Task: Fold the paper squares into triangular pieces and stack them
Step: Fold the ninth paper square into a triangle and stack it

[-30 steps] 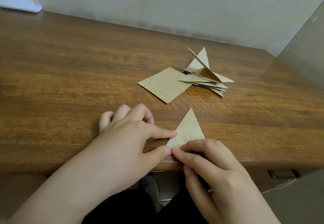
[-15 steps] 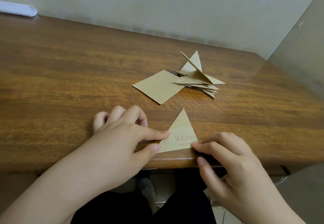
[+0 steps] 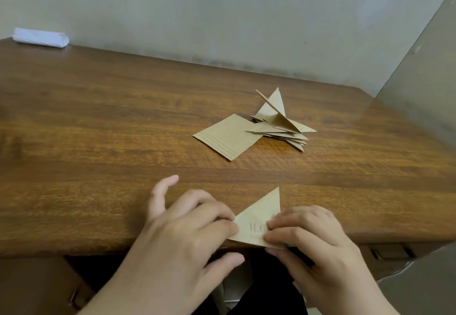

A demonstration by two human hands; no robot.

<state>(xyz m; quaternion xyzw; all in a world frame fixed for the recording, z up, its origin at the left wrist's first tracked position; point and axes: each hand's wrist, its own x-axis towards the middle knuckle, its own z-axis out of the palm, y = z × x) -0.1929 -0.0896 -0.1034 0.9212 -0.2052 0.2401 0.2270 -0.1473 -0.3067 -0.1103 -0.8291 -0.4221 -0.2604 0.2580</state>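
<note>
- At the bottom centre of the frame, right on the near edge of the brown wooden table (image 3: 123,129), sits a tan folded paper triangle (image 3: 262,213), apex pointing up and away, with some faint printed letters on it that are too blurry to read.
- Further back, centre-right, there's a flat tan paper square (image 3: 225,137) with a thin dotted line along one edge, and its right corner is tucked under a messy stack of tan folded triangles (image 3: 281,129). The top piece of that stack has sprung half open, one flap sticking up.
- Upper left: a white wrapped bundle (image 3: 40,37) against the wall, can't tell what it is.
- The triangle's lower right corner is covered by fingers, and its bottom edge hangs just past the table rim.
- Left hand (image 3: 187,238): fingertips press the triangle's left corner, thumb below the table edge, little finger lifted off on its own.
- Right hand (image 3: 318,243): fingers curled, pinching the triangle's lower right part, thumb underneath as far as I can see.
</note>
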